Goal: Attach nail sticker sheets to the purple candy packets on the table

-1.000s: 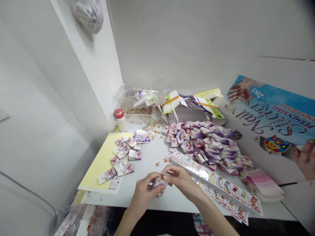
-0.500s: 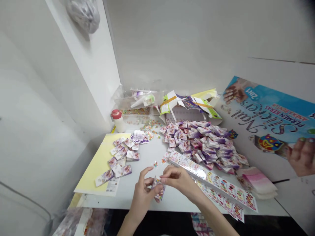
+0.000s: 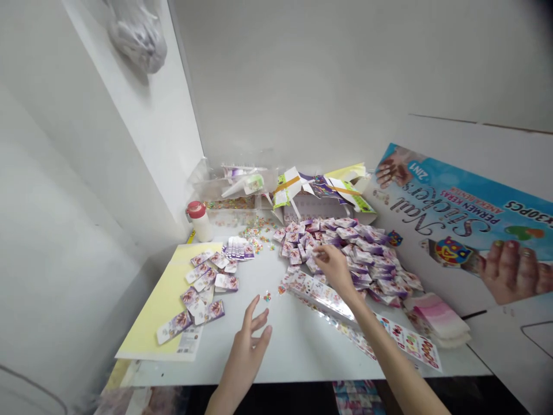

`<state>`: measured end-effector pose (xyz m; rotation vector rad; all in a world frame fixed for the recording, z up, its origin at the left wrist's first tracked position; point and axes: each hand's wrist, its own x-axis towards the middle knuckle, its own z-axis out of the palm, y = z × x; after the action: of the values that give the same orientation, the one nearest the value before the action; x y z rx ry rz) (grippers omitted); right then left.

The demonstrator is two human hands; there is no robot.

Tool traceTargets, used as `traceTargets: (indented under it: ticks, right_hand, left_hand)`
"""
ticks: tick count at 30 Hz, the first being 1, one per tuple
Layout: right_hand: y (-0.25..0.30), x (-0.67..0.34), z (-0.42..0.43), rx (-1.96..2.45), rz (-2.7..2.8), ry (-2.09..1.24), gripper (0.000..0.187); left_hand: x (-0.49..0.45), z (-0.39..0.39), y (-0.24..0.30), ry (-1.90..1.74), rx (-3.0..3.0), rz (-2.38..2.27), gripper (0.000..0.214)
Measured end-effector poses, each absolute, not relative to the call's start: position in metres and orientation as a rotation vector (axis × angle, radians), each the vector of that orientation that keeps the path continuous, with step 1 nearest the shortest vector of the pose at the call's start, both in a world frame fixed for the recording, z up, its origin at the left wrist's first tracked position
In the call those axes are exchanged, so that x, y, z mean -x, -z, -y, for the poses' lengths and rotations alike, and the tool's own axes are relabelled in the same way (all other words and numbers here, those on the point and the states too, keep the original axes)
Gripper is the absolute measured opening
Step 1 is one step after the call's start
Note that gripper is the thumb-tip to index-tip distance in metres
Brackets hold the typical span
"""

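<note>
My right hand (image 3: 332, 270) reaches over the near edge of a large heap of purple-and-white sticker cards (image 3: 345, 253), fingertips together on it. Whether those fingers hold a card, I cannot tell. My left hand (image 3: 246, 351) hovers open and empty above the white table (image 3: 298, 346), near a few tiny candy beads (image 3: 268, 296). Left of it, several cards (image 3: 203, 288) lie on a pale yellow sheet (image 3: 147, 328). A long strip of printed nail stickers (image 3: 324, 297) runs beneath my right forearm.
A white bottle with a red cap (image 3: 199, 222) and a clear plastic box (image 3: 211, 183) stand at the back, beside a torn cardboard carton (image 3: 302, 207). Candy beads (image 3: 254, 237) are scattered nearby. A printed nail-sticker display board (image 3: 440, 225) leans at right, above a pink-and-white stack of packets (image 3: 436, 323).
My hands have parted. The small packet held between them is no longer visible, my right hand has moved forward to the heap, and my left hand has opened. The view has shifted slightly.
</note>
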<state>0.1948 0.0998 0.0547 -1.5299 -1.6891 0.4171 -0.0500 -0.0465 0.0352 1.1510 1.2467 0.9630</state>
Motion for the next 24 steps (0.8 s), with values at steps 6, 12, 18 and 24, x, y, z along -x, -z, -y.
traceTargets:
  ticks: [6,12,18,24]
  right_hand:
    - [-0.049,-0.207,-0.121,1.698,2.097,-0.150,0.031]
    - [-0.042,-0.195,-0.070,2.011,2.402,-0.245,0.019]
    - [-0.021,-0.207,-0.038,2.104,2.409,-0.286,0.024]
    - [-0.049,-0.209,-0.018,2.041,2.247,-0.134,0.026]
  left_hand:
    - [0.057,0.048,-0.031,-0.951,-1.136,-1.334,0.059]
    - [0.069,0.049,-0.012,-0.913,-1.125,-1.402,0.053]
    - [0.066,0.047,-0.008,-0.964,-1.132,-1.403,0.047]
    - [0.053,0.045,-0.021,-0.934,-1.168,-1.342,0.042]
